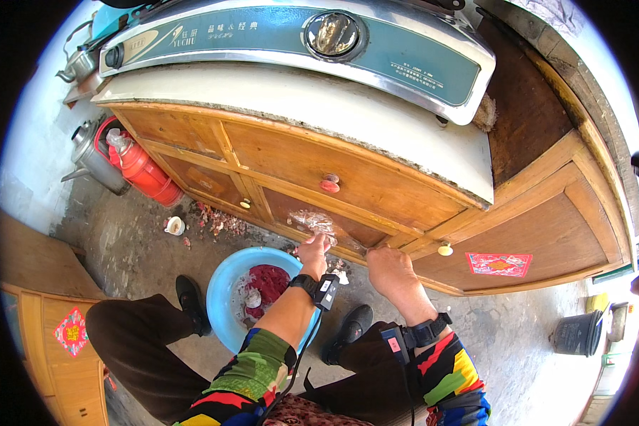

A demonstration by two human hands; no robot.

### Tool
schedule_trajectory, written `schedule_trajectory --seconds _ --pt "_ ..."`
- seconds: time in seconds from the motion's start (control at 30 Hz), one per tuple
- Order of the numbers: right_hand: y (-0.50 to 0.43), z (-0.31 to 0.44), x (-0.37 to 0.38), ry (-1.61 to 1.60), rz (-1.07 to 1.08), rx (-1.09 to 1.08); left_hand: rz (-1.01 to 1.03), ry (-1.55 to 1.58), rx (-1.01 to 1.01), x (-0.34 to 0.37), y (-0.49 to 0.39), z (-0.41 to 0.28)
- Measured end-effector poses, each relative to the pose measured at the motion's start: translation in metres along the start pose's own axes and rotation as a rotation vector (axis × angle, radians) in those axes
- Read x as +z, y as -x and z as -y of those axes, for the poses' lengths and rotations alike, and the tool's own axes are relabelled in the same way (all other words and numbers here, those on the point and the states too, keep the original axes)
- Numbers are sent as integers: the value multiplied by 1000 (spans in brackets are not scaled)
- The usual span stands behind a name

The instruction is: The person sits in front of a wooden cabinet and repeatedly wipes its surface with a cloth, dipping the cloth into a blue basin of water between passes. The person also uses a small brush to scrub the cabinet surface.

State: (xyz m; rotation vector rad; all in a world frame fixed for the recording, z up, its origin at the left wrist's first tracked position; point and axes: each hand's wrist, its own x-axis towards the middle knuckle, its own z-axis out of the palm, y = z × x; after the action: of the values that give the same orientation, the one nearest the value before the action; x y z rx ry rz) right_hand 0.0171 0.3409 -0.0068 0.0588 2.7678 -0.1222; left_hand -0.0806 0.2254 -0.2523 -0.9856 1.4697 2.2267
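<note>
My left hand (314, 254) reaches to the front of a wooden cabinet (319, 144), its fingers closed on crumpled clear plastic film (315, 219) in front of a lower door panel. Just to the right, my right hand (390, 269) is curled at the cabinet's bottom rail; its fingertips are hidden, so what it grips cannot be told. Below my left forearm stands a light blue plastic basin (221, 301) on the floor between my feet. Dark red cloth (269, 282) lies in the basin's sudsy water, with a pale lump (253, 298) beside it.
A gas stove (277, 40) tops the cabinet. At left are a red thermos flask (146, 170), a metal kettle (93, 154) and a small white cup (174, 226). Scraps (221, 219) litter the floor. A black bucket (578, 334) stands at right, a wooden cupboard (74, 367) at lower left.
</note>
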Motion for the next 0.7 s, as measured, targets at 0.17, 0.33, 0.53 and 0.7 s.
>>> schedule_trajectory --seconds 0.17,0.33,0.53,0.7 --pt "0 0 0 5 -1 -7 41 31 51 -2 -5 3" --pt "-1 0 1 10 -21 -10 -33 10 56 -8 -8 5" --pt "0 0 2 4 -19 -7 55 -79 88 -27 -7 15" --pt "0 3 -2 17 12 21 81 -285 152 -49 7 55"
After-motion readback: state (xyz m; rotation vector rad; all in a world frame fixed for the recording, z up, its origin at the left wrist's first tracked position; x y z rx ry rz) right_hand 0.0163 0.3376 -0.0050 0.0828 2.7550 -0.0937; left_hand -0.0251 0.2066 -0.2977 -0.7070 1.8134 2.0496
